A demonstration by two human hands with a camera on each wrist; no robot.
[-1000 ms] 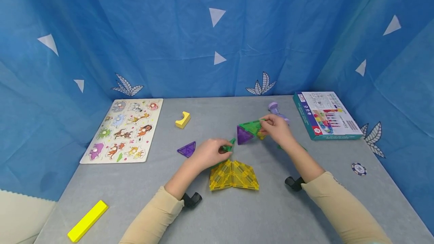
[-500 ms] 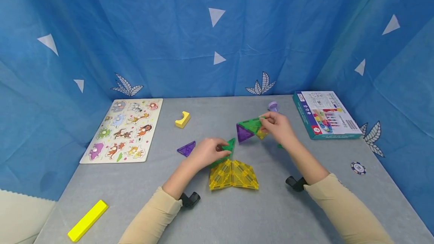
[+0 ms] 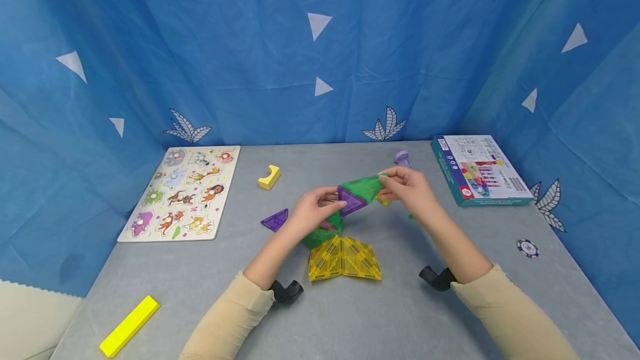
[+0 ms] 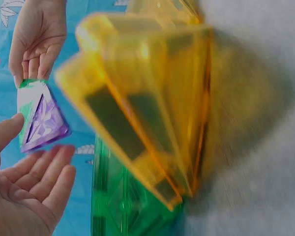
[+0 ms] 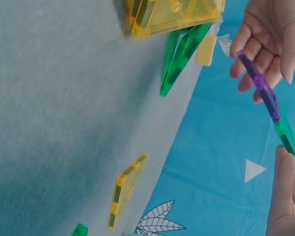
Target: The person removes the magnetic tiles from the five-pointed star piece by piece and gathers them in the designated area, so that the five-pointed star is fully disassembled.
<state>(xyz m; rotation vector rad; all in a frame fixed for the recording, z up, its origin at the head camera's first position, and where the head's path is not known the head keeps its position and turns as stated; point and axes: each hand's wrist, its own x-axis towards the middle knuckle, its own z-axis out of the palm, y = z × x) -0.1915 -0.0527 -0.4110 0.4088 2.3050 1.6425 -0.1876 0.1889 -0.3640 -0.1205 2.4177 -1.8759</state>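
My right hand [image 3: 412, 192] pinches a translucent green tile [image 3: 364, 186] at its right end, above the table. Joined to that tile's left end is a purple triangular tile [image 3: 351, 202]. My left hand [image 3: 311, 213] is at the purple tile, its thumb and spread fingers on either side [image 4: 34, 196]; no firm grip shows. Beneath it, a folded yellow tile structure [image 3: 345, 260] stands on the table, with green tiles [image 3: 320, 238] at its back, partly hidden by the left hand. In the right wrist view, a lone yellow tile [image 5: 125, 191] lies on the table.
A purple triangle [image 3: 275, 220] lies left of the left hand. Around the table are an animal puzzle board [image 3: 180, 193], a yellow arch block [image 3: 270, 177], a long yellow block [image 3: 130, 326], a lilac object [image 3: 402, 158], a box [image 3: 482, 171] and a chip [image 3: 528, 248].
My right hand has moved slightly and the joined green and purple tiles have shifted left. The left hand has let go of the green tile at the structure and risen to the purple tile.
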